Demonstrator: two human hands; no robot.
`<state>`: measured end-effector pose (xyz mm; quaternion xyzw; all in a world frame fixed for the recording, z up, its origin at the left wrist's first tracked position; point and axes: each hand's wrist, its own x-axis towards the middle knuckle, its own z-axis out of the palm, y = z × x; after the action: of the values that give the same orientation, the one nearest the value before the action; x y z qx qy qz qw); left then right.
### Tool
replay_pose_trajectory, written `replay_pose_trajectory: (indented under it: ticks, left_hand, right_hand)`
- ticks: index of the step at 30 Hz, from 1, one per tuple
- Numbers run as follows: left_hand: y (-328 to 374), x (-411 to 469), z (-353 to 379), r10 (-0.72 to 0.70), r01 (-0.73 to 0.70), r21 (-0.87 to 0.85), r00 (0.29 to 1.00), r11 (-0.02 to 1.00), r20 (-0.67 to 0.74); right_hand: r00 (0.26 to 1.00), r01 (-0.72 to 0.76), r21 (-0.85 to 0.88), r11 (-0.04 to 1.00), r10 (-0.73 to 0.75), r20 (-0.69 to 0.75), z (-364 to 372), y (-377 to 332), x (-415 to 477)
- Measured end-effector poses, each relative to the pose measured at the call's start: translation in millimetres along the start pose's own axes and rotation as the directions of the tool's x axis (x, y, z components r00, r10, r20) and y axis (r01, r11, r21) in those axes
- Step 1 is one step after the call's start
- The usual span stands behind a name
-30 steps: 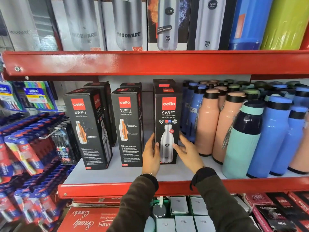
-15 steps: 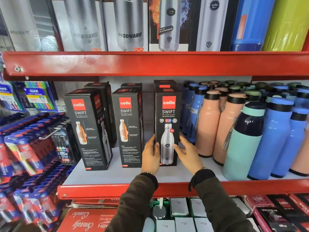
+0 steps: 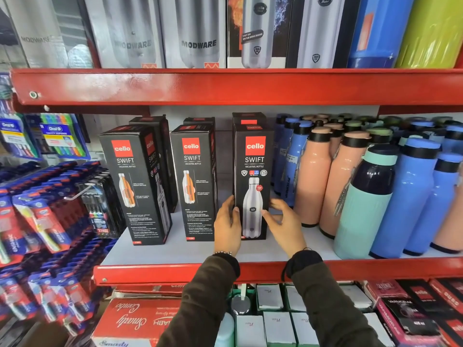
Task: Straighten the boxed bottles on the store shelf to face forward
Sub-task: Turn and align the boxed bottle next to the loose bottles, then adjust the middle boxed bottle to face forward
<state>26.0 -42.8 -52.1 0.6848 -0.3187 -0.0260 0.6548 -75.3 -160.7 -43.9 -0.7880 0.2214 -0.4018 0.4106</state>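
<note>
Three black Cello Swift boxes stand in the front row on the white shelf [image 3: 155,254]. The left box [image 3: 135,186] is turned and shows part of its side. The middle box [image 3: 198,184] is slightly angled. The right box [image 3: 253,156] faces forward. My left hand [image 3: 226,226] grips its lower left edge, thumb on the front. My right hand [image 3: 284,227] holds its lower right edge, thumb on the front, fingers blurred beside it. More black boxes [image 3: 150,121] stand behind the front row.
Peach bottles [image 3: 313,181], blue bottles [image 3: 411,196] and a teal bottle [image 3: 360,211] crowd the shelf right of the box. Toothbrush packs [image 3: 37,221] hang at the left. The red upper shelf [image 3: 225,86] carries Modware boxes. Small boxes [image 3: 278,326] fill the shelf below.
Both hands stay on the right box, which keeps facing forward. My right hand's fingers have spread a little and blur beside its right side.
</note>
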Motion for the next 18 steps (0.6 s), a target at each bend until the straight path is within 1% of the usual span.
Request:
replay_pose_trajectory:
  ticks: [2, 4, 6, 8, 11, 13, 16, 18]
  left_hand:
    - [3.8, -6.1, -2.4, 0.014, -0.015, -0.018, 0.999, 1.0, -0.034]
    - [7.6, -11.9, -7.1, 0.05, -0.051, -0.035, 0.998, 0.998, -0.049]
    - [10.4, -16.4, -14.8, 0.094, -0.096, -0.016, 0.993, 0.995, -0.075]
    - [13.7, -21.2, -24.7, 0.174, -0.177, -0.012, 0.977, 0.984, -0.125]
    - [19.2, -24.4, -42.0, 0.296, -0.306, -0.008, 0.929, 0.952, -0.222]
    - [21.3, -23.1, -52.3, 0.338, -0.349, 0.014, 0.896, 0.937, -0.288]
    - [18.2, -15.3, -70.5, 0.325, -0.319, 0.079, 0.876, 0.945, -0.356]
    - [7.8, -6.3, -81.7, 0.263, -0.244, 0.099, 0.885, 0.965, -0.384]
  right_hand:
    - [0.997, -0.007, 0.016, 1.0, 0.008, -0.082, 3.1, -0.2, -7.2]
    - [0.981, -0.001, 0.045, 0.999, 0.009, -0.192, 6.4, -5.5, -14.1]
    - [0.961, 0.051, 0.079, 0.996, -0.028, -0.275, 12.2, -13.1, -21.4]
    - [0.948, 0.116, 0.08, 0.99, -0.087, -0.306, 20.8, -25.2, -29.0]
    - [0.95, 0.175, 0.11, 0.978, -0.138, -0.281, 40.3, -44.3, -35.1]
    - [0.961, 0.183, 0.135, 0.974, -0.148, -0.234, 53.4, -54.3, -35.8]
    - [0.989, 0.13, 0.17, 0.977, -0.116, -0.086, 75.7, -64.2, -34.4]
    - [0.998, 0.064, 0.18, 0.982, -0.068, 0.017, 89.3, -67.0, -31.4]
